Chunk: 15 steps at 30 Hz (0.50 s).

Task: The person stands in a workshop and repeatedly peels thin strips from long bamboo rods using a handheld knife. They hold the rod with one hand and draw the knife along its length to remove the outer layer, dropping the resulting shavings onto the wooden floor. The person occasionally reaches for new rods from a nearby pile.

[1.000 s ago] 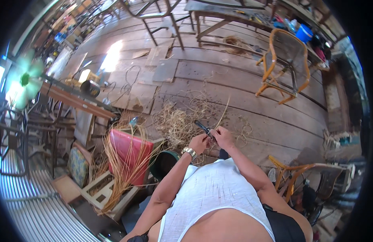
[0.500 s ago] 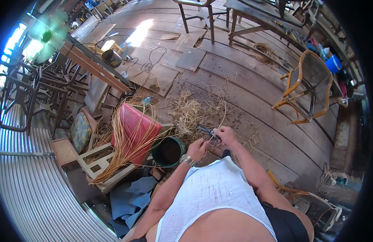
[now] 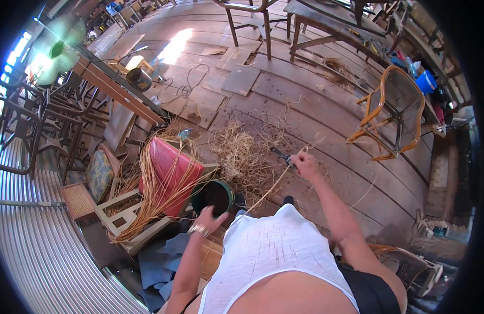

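Observation:
My right hand (image 3: 306, 166) is closed around a pale rattan strand (image 3: 273, 187), which runs down left toward my shirt. A small dark tool (image 3: 281, 155) juts from the same hand; its kind is too small to tell. My left hand (image 3: 209, 220) is empty, fingers apart, at the near rim of the dark green bucket (image 3: 228, 194). Beyond the bucket spreads a tangled heap of rattan shavings (image 3: 239, 152). Long rattan strands (image 3: 160, 193) drape over a red seat (image 3: 168, 154) at the left.
A rattan-framed chair (image 3: 391, 112) stands on the plank floor (image 3: 325, 125) at right. Grey-blue sheet scraps (image 3: 155, 267) lie near left. Dark chair frames (image 3: 22, 131) are stacked far left beside a green fan (image 3: 57, 49). A low bench (image 3: 331, 26) stands at the back.
My left hand has let go beside my right hand and swung left to the bucket, opening. My right hand has moved slightly right and away with the strand and dark tool.

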{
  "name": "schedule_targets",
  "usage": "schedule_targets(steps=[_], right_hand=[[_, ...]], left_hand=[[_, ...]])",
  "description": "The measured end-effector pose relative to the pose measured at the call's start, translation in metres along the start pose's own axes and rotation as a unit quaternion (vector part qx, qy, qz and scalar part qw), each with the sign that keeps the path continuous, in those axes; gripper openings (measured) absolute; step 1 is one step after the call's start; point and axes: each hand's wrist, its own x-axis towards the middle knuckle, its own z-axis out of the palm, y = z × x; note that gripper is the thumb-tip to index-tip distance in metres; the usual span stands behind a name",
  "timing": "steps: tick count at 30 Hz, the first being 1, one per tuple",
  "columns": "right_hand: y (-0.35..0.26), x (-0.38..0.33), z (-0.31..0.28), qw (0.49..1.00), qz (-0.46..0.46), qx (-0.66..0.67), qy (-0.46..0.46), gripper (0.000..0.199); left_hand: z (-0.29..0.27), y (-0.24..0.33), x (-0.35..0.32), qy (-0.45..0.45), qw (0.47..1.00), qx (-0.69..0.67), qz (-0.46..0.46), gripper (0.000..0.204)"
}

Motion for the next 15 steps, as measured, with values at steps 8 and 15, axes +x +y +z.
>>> schedule_targets(steps=[8,15], right_hand=[[-0.019,-0.027,0.065,0.998,-0.001,0.026,-0.048,0.03],[0.01,0.043,0.003,0.996,-0.043,-0.055,0.052,0.032]], left_hand=[[0.041,0.158,0.1,-0.142,0.871,-0.464,0.072,0.042],[0.009,0.089,0.004,0.05,0.953,-0.229,0.192,0.033]])
